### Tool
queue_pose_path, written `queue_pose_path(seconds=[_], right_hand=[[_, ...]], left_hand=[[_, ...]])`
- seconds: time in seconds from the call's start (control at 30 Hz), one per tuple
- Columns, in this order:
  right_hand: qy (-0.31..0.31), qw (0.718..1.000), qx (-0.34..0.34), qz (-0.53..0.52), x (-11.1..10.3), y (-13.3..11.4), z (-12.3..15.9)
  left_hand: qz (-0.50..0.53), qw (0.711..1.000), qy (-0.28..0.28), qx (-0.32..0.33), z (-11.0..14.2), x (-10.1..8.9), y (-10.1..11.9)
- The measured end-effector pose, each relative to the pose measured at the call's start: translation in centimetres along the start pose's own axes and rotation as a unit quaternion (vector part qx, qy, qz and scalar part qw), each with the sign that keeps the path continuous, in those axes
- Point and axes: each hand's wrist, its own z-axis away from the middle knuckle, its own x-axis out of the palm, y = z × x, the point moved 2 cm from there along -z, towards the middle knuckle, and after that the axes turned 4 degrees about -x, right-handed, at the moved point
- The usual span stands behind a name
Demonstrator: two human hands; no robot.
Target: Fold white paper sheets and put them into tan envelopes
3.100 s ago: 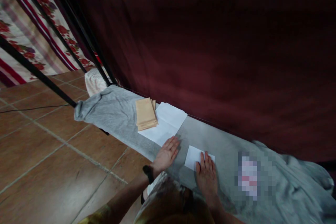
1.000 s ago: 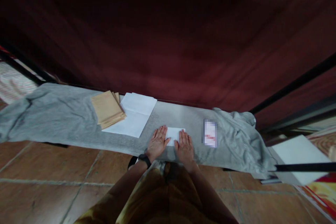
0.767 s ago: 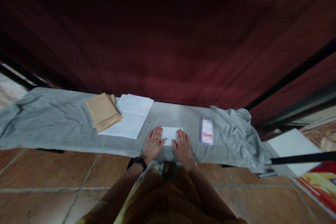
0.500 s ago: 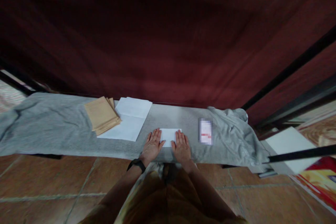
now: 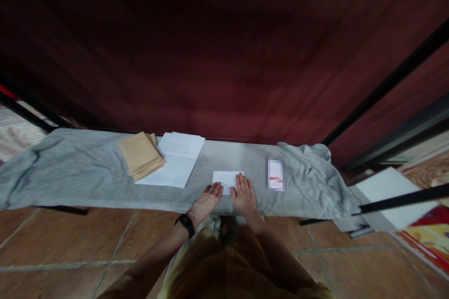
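A small white folded sheet of paper (image 5: 223, 178) lies flat on the grey cloth in front of me. My right hand (image 5: 243, 195) rests palm down on its right side, fingers stretched out. At the paper's lower left corner is my left hand (image 5: 207, 201), turned partly on its side, with the fingers extended and the tips at the paper's edge. Neither hand grips anything. To the left, larger white sheets (image 5: 178, 163) with a crease across them lie partly under a stack of brown paper envelopes (image 5: 140, 152).
The grey cloth (image 5: 87, 173) covers a long narrow surface against a dark red panel (image 5: 217, 79). A blurred-out rectangular item (image 5: 275, 175) lies to the right, beside bunched cloth. Black metal bars (image 5: 403, 201) and a white box (image 5: 393, 196) stand at the far right.
My left hand has slid down off the paper's left side to its lower left corner and rolled partly onto its side. The right hand stays on the paper's right side.
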Motion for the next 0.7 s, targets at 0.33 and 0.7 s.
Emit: queue_pose_path(seconds=[0.33, 0.7], right_hand=[[-0.035, 0.999, 0.002, 0.009, 0.1, 0.1, 0.2], [-0.15, 0.988, 0.039, -0.017, -0.7, -1.0, -1.3]], left_hand=[[0.002, 0.999, 0.022, -0.043, -0.6, 0.2, 2.9], [-0.066, 0.996, 0.009, -0.059, -0.3, -1.4, 4.6]])
